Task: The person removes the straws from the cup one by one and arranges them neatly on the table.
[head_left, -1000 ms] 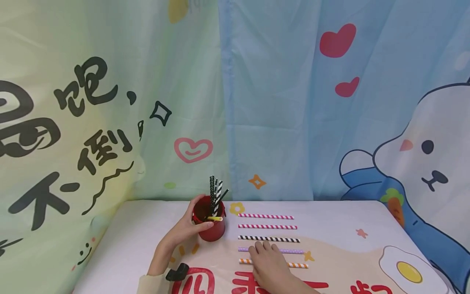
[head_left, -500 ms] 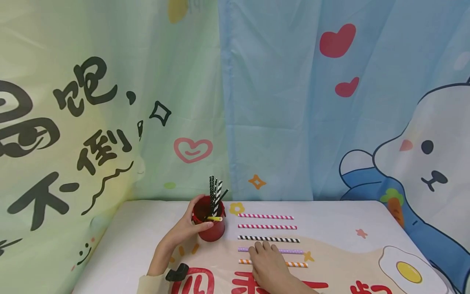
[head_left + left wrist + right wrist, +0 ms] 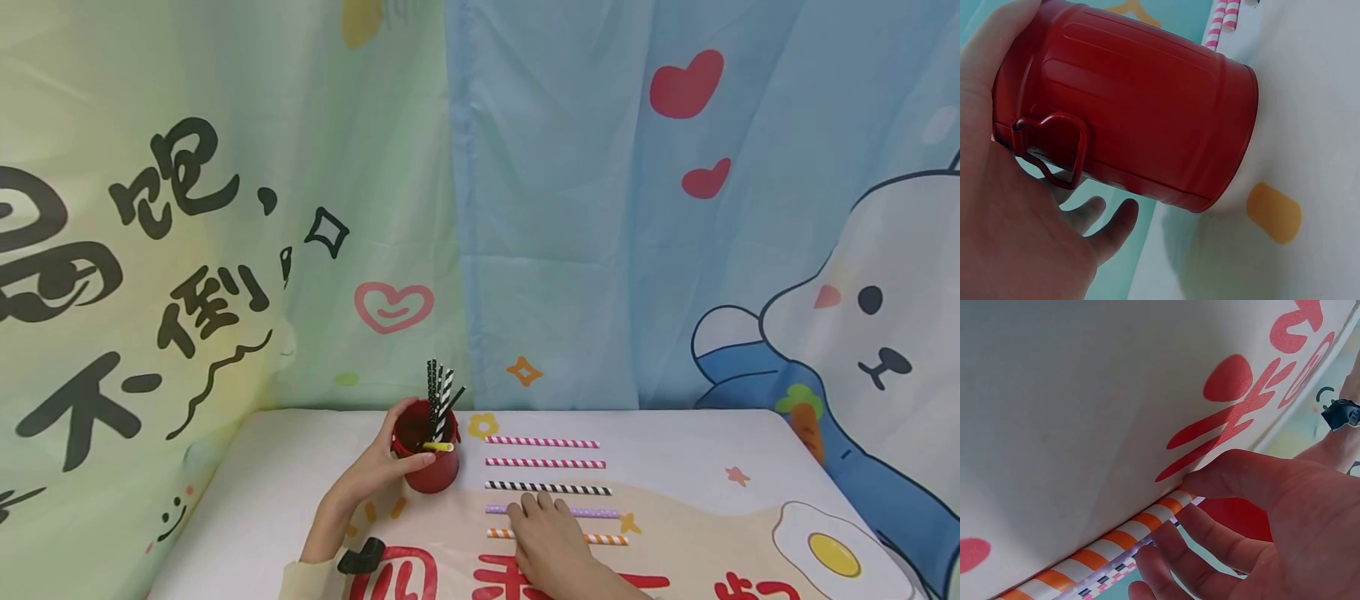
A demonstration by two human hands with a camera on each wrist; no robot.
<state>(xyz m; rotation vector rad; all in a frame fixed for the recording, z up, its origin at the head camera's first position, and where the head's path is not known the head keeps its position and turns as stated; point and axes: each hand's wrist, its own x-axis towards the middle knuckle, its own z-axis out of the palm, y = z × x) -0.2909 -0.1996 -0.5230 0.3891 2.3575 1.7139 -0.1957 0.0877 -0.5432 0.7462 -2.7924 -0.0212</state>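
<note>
My left hand (image 3: pixel 378 458) grips a small red bucket (image 3: pixel 435 477) near its rim, thumb on the near side. Several black-and-white patterned paper straws (image 3: pixel 444 408) stick up from it, and a yellow straw (image 3: pixel 440 447) leans low inside. In the left wrist view a handle loop (image 3: pixel 1082 150) shows on the red bucket's side. My right hand (image 3: pixel 551 542) lies over an orange-striped straw (image 3: pixel 607 540) and a purple dotted straw (image 3: pixel 596 513). In the right wrist view the thumb meets the orange straw's end, while the other fingers are spread loosely across from it.
Beyond my right hand lie a black-striped straw (image 3: pixel 549 487) and two pink-striped straws (image 3: pixel 546 462), roughly parallel. They rest on a printed tablecloth (image 3: pixel 690 467). A printed curtain (image 3: pixel 555 208) hangs behind the table. A black wrist device (image 3: pixel 362 556) sits on my left wrist.
</note>
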